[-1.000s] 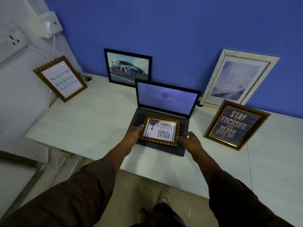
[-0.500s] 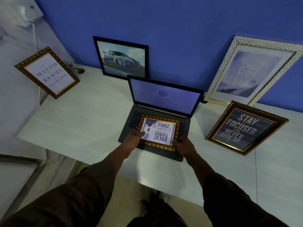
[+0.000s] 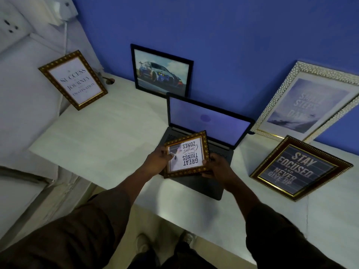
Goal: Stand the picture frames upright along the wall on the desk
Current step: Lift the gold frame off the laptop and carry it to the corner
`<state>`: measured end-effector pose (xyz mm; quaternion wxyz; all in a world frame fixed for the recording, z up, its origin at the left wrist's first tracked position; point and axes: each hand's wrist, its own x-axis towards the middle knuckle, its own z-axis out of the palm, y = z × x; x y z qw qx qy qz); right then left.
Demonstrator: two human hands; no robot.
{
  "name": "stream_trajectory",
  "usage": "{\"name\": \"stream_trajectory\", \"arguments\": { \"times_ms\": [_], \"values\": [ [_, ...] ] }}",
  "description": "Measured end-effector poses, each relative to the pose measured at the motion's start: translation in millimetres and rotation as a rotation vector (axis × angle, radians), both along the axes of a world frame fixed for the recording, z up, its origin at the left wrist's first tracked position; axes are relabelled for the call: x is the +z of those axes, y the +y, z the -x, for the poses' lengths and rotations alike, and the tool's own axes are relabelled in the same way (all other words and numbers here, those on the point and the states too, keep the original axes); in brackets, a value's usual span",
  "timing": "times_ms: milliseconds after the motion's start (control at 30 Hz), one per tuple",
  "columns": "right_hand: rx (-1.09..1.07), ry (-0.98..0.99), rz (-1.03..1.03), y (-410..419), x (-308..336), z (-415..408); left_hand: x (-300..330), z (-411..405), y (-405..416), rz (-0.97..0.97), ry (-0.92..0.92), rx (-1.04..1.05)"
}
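A small gold-framed picture (image 3: 188,155) with upside-down text "Great things... zones" is held tilted above the laptop keyboard. My left hand (image 3: 159,160) grips its left edge and my right hand (image 3: 218,166) grips its right edge. A gold "Success" frame (image 3: 73,79) leans on the white left wall. Against the blue wall a black car-photo frame (image 3: 162,71) stands upright and a large white pebbled frame (image 3: 308,102) leans. A dark "Stay focused" frame (image 3: 297,168) rests tilted on the desk at right.
An open dark laptop (image 3: 207,121) sits mid-desk on the white desk (image 3: 108,133), just in front of the car photo. A wall socket (image 3: 9,26) and a white adapter (image 3: 64,8) are at upper left. My feet (image 3: 143,243) show below the desk's front edge.
Both hands have lifted the small gold frame off the laptop keyboard and tilted it, rotating it slightly. The view has shifted a little; other frames stay put.
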<state>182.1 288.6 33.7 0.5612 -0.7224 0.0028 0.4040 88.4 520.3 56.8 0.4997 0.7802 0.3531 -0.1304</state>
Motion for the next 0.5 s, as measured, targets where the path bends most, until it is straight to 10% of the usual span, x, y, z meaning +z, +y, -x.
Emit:
{"name": "stream_trajectory", "arguments": {
  "times_ms": [500],
  "values": [
    [0.637, -0.85, 0.22, 187.5, 177.5, 35.9, 127.8, 49.9, 148.1, -0.66, -0.407, -0.635]
  ]
}}
